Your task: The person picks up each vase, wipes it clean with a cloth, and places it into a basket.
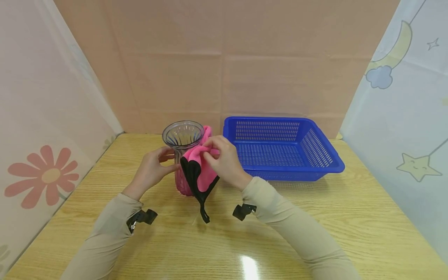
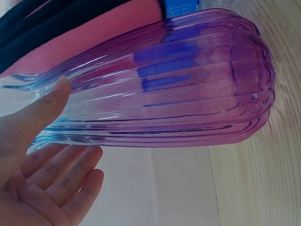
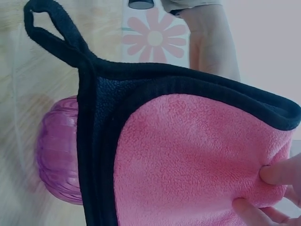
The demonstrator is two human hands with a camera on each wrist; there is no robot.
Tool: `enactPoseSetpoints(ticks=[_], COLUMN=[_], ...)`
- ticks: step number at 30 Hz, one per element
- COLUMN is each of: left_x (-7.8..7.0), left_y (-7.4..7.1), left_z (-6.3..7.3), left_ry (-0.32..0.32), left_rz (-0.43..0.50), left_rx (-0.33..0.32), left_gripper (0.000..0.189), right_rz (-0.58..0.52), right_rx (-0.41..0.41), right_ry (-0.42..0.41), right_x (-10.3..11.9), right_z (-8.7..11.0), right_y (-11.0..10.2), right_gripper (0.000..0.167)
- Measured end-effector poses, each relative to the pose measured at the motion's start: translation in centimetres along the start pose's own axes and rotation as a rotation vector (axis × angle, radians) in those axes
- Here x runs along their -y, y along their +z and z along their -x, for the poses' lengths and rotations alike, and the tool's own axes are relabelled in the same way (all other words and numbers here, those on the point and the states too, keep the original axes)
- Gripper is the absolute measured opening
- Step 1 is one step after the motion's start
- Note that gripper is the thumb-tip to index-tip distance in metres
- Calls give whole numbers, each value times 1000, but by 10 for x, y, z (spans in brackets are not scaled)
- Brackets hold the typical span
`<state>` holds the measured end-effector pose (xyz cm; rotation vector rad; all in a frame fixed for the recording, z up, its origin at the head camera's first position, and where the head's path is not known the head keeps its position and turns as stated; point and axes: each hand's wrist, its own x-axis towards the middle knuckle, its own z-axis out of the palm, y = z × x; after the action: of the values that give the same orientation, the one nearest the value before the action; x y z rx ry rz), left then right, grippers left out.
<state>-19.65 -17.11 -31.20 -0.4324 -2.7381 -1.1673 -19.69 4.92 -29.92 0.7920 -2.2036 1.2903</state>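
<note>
Vase (image 2: 178,99) stands upright on desk (image 1: 196,252), clear up top, pink lower down. Our left hand (image 1: 152,169) has loose, part-open grip round its neck, thumb on near side. Our right hand (image 1: 224,157) pinches pink cloth (image 1: 206,175) tight, thumb against fingers, black loop (image 1: 204,214) dangling. Cloth hides vase's right side; can't tell how much touches. Blue basket (image 1: 290,170) sits near, to right.
</note>
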Motion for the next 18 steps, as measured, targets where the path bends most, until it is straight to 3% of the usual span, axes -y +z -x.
enactPoseSetpoints(ticks=[6,18], left_x=[-2,-1], left_y=[-1,0], left_z=[1,1], left_ry=[-1,6], left_rz=[3,4], left_rx=[0,-4], left_gripper=[51,52], right_rz=[21,54], right_rx=[39,106], right_ry=[-18,56], right_x=[-5,-8], right_z=[3,10], right_y=[6,8], right_gripper=[6,5])
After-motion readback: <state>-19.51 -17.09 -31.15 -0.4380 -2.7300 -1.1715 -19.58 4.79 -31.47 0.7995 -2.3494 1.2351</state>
